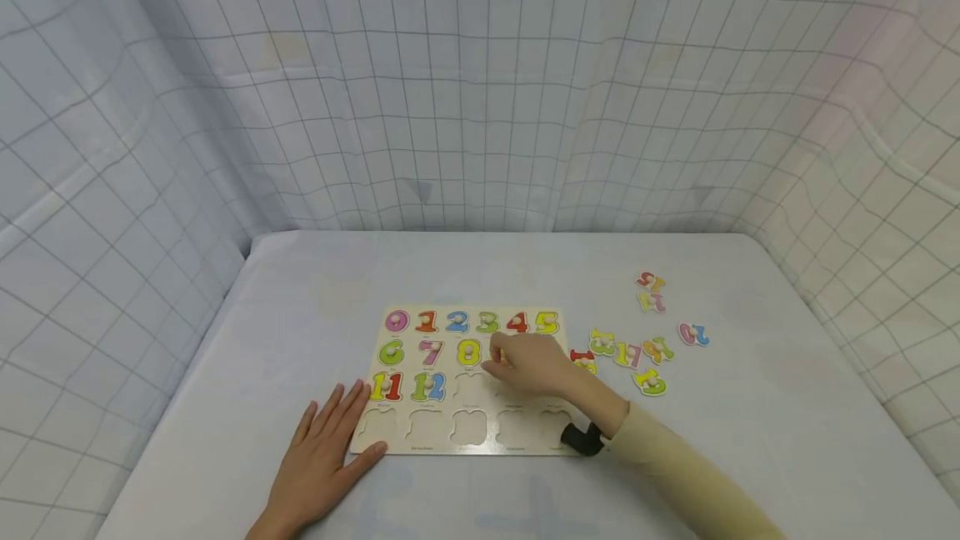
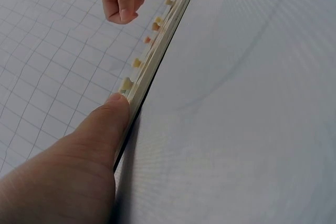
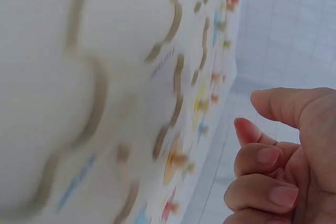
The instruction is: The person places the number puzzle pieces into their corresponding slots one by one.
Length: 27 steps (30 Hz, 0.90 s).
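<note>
A wooden number puzzle board (image 1: 401, 433) lies on the table, with pegged number pieces filling its upper rows and bare recesses along the bottom. My left hand (image 1: 318, 457) rests on the tabletop at the board's left side, fingers straight, with the thumb (image 2: 113, 106) on the board's near-left corner. Above the right part of the second and third rows hovers my right hand (image 1: 528, 363), hiding the pieces under it. In the right wrist view its fingers curl loosely, a gap separates thumb and index finger, and nothing is held. An orange piece (image 3: 173, 163) shows beyond the recesses.
Several loose number pieces lie right of the board, among them a green-yellow piece (image 1: 649, 382) and a red-blue piece (image 1: 693, 334). A black object (image 1: 583, 440) is at the right wrist. Gridded white curtains (image 1: 480, 107) enclose the table's back and sides.
</note>
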{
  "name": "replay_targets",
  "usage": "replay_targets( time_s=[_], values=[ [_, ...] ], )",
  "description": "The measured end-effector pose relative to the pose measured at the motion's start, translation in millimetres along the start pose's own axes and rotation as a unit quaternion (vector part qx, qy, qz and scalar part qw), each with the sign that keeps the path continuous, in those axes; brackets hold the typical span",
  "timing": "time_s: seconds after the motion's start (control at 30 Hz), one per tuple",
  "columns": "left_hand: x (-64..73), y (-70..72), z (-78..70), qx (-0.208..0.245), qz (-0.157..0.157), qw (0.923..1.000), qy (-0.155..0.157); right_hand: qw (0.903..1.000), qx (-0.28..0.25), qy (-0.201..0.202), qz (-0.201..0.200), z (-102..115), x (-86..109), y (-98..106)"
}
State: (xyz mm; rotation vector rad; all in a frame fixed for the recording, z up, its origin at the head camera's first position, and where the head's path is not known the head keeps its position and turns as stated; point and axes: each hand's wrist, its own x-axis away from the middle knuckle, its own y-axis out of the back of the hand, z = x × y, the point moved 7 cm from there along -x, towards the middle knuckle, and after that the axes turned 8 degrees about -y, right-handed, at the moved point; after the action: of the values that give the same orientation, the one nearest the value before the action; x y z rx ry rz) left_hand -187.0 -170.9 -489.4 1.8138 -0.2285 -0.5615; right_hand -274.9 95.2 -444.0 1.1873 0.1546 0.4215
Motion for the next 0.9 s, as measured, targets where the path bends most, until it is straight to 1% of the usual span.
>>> replay_targets(
  time_s=[0.1, 0.17, 0.23, 0.3, 0.43, 0.57, 0.63, 0.7, 0.9],
  values=[
    [0.2, 0.3, 0.1, -0.001, 0.000, 1.0000, 0.001, 0.9993, -0.020, -0.013, -0.029, -20, 8.5, 13],
    [0.2, 0.7, -0.1, -0.002, 0.001, 1.0000, 0.002, 0.9981, -0.030, -0.029, -0.046, -35, 13.7, 22],
    [0.2, 1.1, -0.5, -0.003, 0.002, 1.0000, 0.003, 0.9962, -0.034, -0.053, -0.060, -52, 17.6, 30],
    [0.3, 1.7, -0.8, -0.003, 0.001, 1.0000, 0.003, 0.9935, -0.030, -0.085, -0.070, -72, 20.7, 34],
    [0.6, 3.0, -2.4, -0.002, -0.004, 1.0000, 0.000, 0.9852, -0.017, -0.156, -0.069, -110, 27.6, 37],
    [0.7, 3.4, -2.7, -0.003, -0.008, 1.0000, -0.003, 0.9748, 0.004, -0.214, -0.063, -138, 36.3, 39],
    [0.4, 3.1, -1.9, -0.005, -0.006, 1.0000, -0.003, 0.9706, 0.014, -0.232, -0.063, -147, 40.5, 39],
    [0.2, 2.8, -1.2, -0.007, -0.002, 1.0000, -0.002, 0.9682, 0.020, -0.241, -0.065, -151, 44.0, 40],
    [0.0, 2.5, -1.6, -0.006, -0.003, 1.0000, -0.004, 0.9682, 0.034, -0.242, -0.056, -157, 46.3, 33]
  ],
)
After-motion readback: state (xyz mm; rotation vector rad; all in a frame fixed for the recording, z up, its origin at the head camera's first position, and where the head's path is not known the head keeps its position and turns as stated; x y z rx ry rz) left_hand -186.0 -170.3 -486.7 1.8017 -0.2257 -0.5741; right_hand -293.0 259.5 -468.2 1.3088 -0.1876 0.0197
